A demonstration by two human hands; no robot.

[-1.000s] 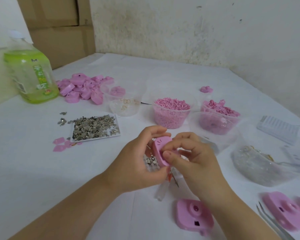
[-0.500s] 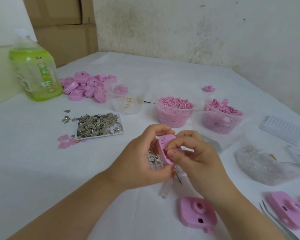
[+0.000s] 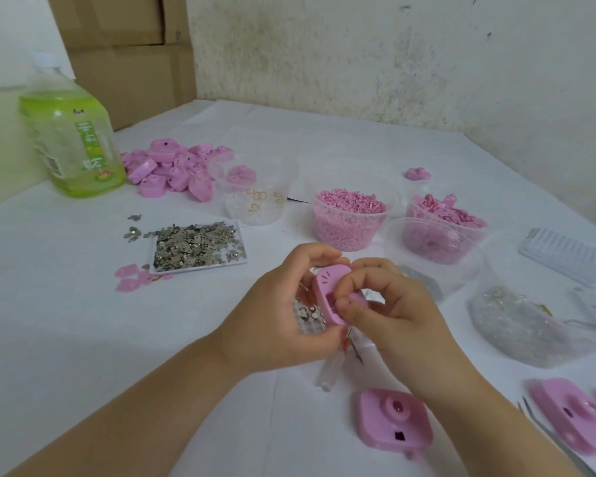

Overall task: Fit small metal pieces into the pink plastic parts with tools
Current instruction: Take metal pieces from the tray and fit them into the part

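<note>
While my left hand [image 3: 276, 321] grips the pink rounded plastic part [image 3: 326, 290] near-upright between both hands, my right hand [image 3: 403, 321] pinches its lower face; the small grey metal pieces [image 3: 197, 247] lie beyond my left hand.

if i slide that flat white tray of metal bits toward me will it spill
Probably spills easily: the tray looks nearly rimless and the metal pieces are heaped loose, a few already lying off it on the table. It likely feels light and slides readily, so a jerk could scatter them.
</note>
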